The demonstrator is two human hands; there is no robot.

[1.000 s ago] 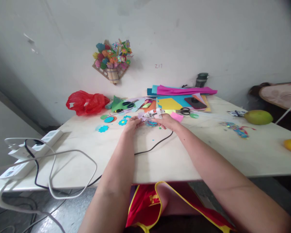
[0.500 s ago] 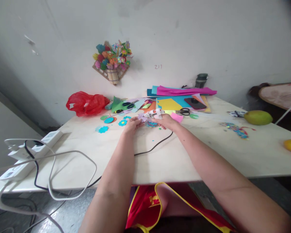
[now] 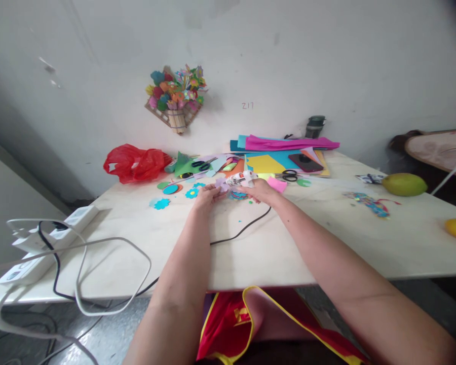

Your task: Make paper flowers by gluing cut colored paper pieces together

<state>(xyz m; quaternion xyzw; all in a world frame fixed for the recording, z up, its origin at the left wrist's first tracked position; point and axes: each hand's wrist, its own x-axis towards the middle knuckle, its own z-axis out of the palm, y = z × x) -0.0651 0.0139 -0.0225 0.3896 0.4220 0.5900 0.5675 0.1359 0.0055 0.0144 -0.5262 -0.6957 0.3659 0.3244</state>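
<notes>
My left hand point(image 3: 209, 195) is closed on the edge of a lilac paper flower point(image 3: 222, 184). In my right hand point(image 3: 261, 190) is a white glue gun point(image 3: 243, 177), its nozzle side turned left toward the flower. Whether the nozzle touches the flower is too small to tell. A black cord point(image 3: 247, 228) runs below the right hand and passes behind my left forearm. Under the glue gun lies a small pile of blue and coloured cut-outs point(image 3: 238, 195), partly covered by my hands. Left of my left hand are blue paper flowers point(image 3: 192, 192) and blue discs point(image 3: 171, 189).
Scissors point(image 3: 289, 175), a phone point(image 3: 306, 162) and coloured sheets point(image 3: 266, 165) lie at the back. A red plastic bag point(image 3: 137, 163) sits back left. A power strip point(image 3: 26, 268) with looping cables occupies the left edge. A mango point(image 3: 405, 184) lies at right.
The lilac flower shows a little more openly beside the glue gun, and the view has shifted very slightly. Both hands stay in nearly the same place.
</notes>
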